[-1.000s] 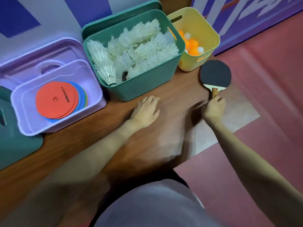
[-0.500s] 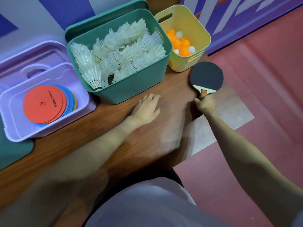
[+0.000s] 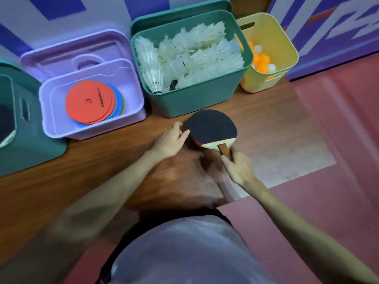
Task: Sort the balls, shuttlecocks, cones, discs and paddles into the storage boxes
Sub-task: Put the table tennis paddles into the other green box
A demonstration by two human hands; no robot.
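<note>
Head view: a paddle (image 3: 211,130), black face up, is held by its wooden handle in the right hand (image 3: 239,171), whose fingers are curled round the grip. It is carried low over the wooden floor (image 3: 102,171), just in front of the green bin (image 3: 194,103). The left hand (image 3: 171,138) is held relaxed, fingers loosely spread, its fingertips at the blade's left edge; whether they touch it cannot be told, and nothing is gripped by it.

The step in hand is judged to be the stowing of the paddle. The other sorts appear already placed: shuttlecocks (image 3: 190,56) are heaped in the green bin, discs (image 3: 90,103) are stacked in the lilac bin (image 3: 131,117), and orange and white balls (image 3: 261,60) are seen in the yellow bin (image 3: 270,83). A dark green box (image 3: 30,140) is cut off at the far left; something dark is seen inside it, but what it is cannot be made out. If paddles belong there, the paddle must be carried leftward across the front of the lilac bin, perhaps passed to the left hand first.

Lids are leaned behind the lilac and green bins against a purple and white wall (image 3: 61,21). Red floor matting (image 3: 338,119) is laid at the right. The left forearm and the lilac bin's front corner lie across the leftward path, so the paddle would have to be lifted over them.
</note>
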